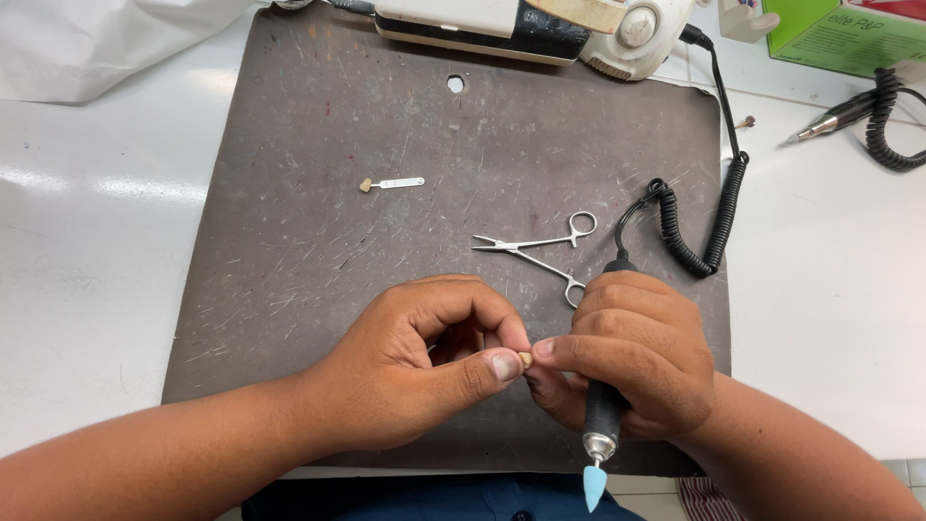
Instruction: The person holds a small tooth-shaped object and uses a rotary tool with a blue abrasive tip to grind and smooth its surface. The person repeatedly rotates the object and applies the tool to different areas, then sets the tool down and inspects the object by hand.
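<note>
My left hand (424, 362) pinches a tiny beige tooth-like piece (526, 360) between thumb and forefinger, low on the dark work mat (318, 241). My right hand (632, 352) touches the same piece with thumb and forefinger while its fist wraps a black rotary handpiece (603, 415). The handpiece points toward me, its light blue cone tip (593, 487) past the mat's near edge. A coiled black cord (709, 227) runs from it to the back.
Steel forceps (540, 251) lie open on the mat just beyond my hands. A small metal tab with a beige sample (391, 183) rests farther left. A white motor unit (540, 29), a second handpiece (830, 123) and a green box (849, 34) stand at the back.
</note>
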Demonstrator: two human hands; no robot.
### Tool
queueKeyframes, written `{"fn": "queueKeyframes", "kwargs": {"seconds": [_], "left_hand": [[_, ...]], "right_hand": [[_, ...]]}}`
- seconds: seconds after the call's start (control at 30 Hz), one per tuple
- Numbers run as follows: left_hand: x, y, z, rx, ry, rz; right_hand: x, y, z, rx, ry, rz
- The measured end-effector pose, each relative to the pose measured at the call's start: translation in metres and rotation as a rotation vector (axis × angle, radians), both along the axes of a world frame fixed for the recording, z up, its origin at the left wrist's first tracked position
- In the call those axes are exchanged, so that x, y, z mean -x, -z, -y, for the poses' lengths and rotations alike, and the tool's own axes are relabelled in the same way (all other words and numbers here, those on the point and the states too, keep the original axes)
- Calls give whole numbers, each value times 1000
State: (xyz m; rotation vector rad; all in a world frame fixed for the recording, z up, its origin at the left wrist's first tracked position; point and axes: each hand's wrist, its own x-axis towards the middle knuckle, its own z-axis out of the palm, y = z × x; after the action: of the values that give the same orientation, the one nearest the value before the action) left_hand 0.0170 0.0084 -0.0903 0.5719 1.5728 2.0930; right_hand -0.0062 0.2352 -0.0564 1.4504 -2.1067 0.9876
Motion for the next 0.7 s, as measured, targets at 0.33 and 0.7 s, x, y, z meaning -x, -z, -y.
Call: {"fn": "queueKeyframes", "kwargs": {"seconds": [0.33, 0.7], "left_hand": [[2, -1, 0, 67, -33, -89], [3, -4, 1, 65, -38, -111]], "right_hand": [[5, 5, 1, 28, -33, -44], [4, 4, 1, 23, -38, -38]]}}
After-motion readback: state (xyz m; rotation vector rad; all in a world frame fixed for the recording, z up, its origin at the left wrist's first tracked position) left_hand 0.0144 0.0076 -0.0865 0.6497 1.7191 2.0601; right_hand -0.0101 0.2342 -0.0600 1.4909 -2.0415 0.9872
